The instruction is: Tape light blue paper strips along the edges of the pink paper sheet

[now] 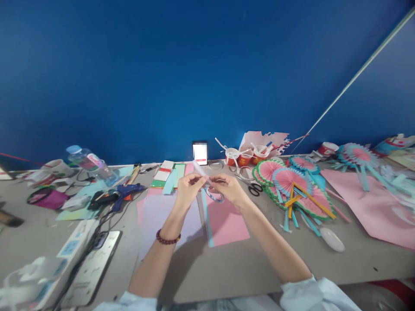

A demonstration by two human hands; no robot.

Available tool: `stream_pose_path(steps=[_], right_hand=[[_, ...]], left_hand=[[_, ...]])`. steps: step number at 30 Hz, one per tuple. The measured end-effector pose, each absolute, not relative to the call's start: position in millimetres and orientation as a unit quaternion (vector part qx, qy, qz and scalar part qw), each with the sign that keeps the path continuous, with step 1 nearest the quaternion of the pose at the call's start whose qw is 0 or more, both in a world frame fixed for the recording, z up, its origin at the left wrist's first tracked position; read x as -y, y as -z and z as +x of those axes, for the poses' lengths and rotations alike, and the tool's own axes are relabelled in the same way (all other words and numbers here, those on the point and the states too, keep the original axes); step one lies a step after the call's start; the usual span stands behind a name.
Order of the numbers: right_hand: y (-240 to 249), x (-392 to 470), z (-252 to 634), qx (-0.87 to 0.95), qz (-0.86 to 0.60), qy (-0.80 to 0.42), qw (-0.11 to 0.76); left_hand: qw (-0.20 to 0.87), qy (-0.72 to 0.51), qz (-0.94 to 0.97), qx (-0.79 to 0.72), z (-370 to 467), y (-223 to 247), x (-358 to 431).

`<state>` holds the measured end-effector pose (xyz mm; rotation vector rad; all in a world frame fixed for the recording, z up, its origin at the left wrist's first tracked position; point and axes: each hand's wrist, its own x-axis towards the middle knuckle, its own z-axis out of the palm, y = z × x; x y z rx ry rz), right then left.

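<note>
My left hand (189,188) and my right hand (227,188) are close together above the middle of the table, with fingers pinched. Between them they hold a pale, whitish strip (200,169) that rises from the left fingertips. A patterned blue and white ring (214,196), perhaps a tape roll, hangs under the right fingers. Below the hands lie a lavender sheet (162,220) and a pink sheet (227,222) with a light blue strip along its left edge.
Paper fans (292,183), scissors (255,189) and red cups (245,157) stand right. A phone (200,153) leans at the wall. At left are a blue glue gun (126,194), a bottle (92,163), a power strip (69,255) and another phone (92,270).
</note>
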<state>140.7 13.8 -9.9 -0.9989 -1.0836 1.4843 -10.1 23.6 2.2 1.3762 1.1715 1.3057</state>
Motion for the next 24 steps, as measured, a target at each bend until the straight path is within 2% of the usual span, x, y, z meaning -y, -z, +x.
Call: stream_pose_path(steps=[6,14,24], right_hand=[[12.4,-15.0,140.2,0.452,-0.395,-0.618,0.508],[14.8,-16.9,137.6,0.422,-0.416,-0.628,0.505],[11.1,-16.3,139.5,0.423,-0.421,-0.616,0.514]], left_hand=[[0.418,-0.533,0.552,-0.486,-5.5,-1.7,-20.5],[0.439,-0.556,0.513,-0.485,1.4,4.7,-21.0],[0.454,-0.528,0.523,-0.491,-6.5,-1.5,-24.2]])
